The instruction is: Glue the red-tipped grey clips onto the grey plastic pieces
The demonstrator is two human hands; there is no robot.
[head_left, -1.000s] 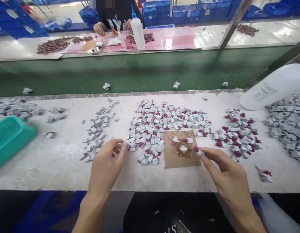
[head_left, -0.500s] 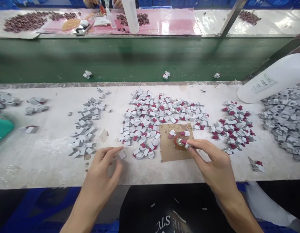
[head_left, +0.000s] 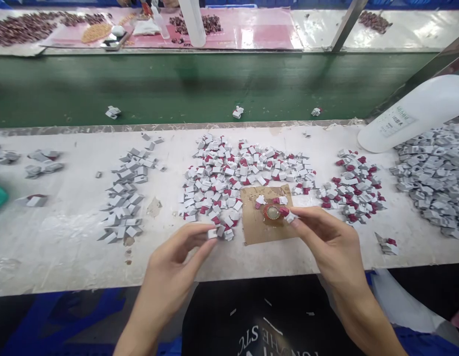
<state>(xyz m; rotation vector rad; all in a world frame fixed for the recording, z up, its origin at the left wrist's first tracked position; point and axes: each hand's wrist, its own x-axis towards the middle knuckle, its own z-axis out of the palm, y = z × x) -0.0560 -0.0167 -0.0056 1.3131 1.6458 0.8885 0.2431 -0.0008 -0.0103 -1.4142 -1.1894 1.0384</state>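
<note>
Your left hand (head_left: 173, 269) pinched white block (head_left: 212, 233) | right hand (head_left: 335, 242), red-tipped piece (head_left: 290, 216) | smear risk from round dish (head_left: 267, 212), close at its nine o'clock

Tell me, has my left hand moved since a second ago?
Yes, your left hand has moved to the right, closer to the brown cardboard.

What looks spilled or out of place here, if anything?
A dark, wet-looking patch surrounds the round, red-rimmed dish on the brown cardboard square, possibly spilled liquid. Also, three small, pale plastic pieces lie scattered on the green strip beyond the bench, apart from the heaps.
</note>
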